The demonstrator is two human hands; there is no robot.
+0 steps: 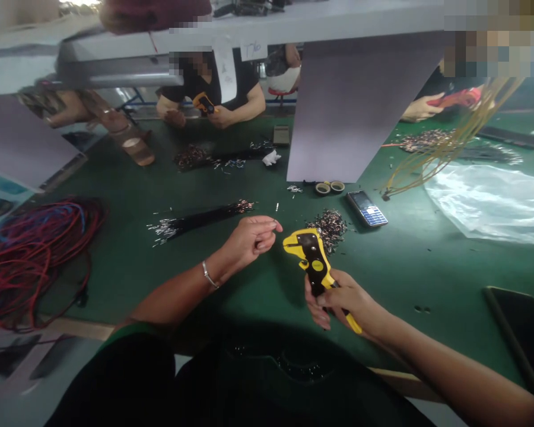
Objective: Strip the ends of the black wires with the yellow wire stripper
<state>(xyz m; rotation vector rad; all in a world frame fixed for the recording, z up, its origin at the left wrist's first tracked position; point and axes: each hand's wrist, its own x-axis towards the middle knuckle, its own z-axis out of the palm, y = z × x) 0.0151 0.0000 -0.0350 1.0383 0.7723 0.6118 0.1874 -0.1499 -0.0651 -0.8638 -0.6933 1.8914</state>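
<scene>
My right hand [338, 296] grips a yellow and black wire stripper [315, 267] by its handles, with its jaws pointing up and left. To the left of those jaws, my left hand [256, 237] is closed in a pinch, thumb against forefinger. Whatever is between those fingertips is too small to make out. A tiny pale piece [276, 207] shows just beyond them. Behind the stripper lies a heap of short dark and coppery offcuts [331, 228]. A bundle of black wires [204, 219] with bared ends rests beyond my left hand.
Red and blue cable coils [35, 255] lie at left. A keypad phone [367, 209], two tape rolls [330, 188] and a white divider [333, 112] stand beyond the offcuts. At right are a plastic bag [489, 201] and a dark phone [523, 338]. Co-workers sit opposite, one holding an orange tool [203, 103].
</scene>
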